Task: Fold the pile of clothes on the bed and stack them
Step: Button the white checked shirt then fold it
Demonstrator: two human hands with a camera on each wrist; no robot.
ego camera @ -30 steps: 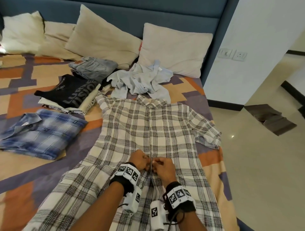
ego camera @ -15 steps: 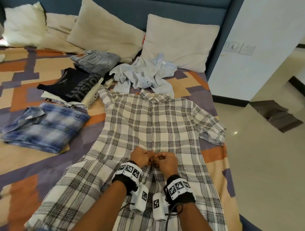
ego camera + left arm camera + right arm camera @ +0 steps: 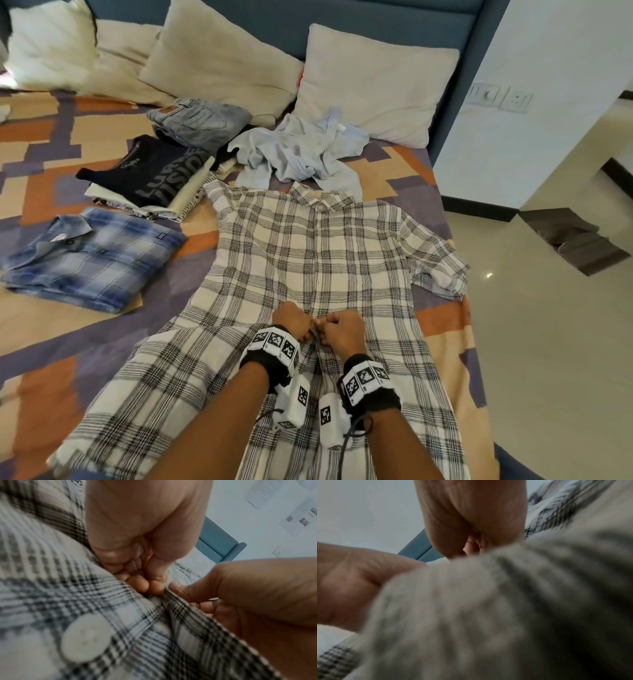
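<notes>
Bed [image 3: 442,329] holds plaid shirt [image 3: 308,246] spread flat; left hand [image 3: 291,318] and right hand [image 3: 342,329] both pinch its placket mid-shirt, apparently buttoning before folding.

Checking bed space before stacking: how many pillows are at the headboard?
4. A white one far left, a flat cream one beside it, a large tilted one in the middle, and one at right. More may lie out of view.
</notes>
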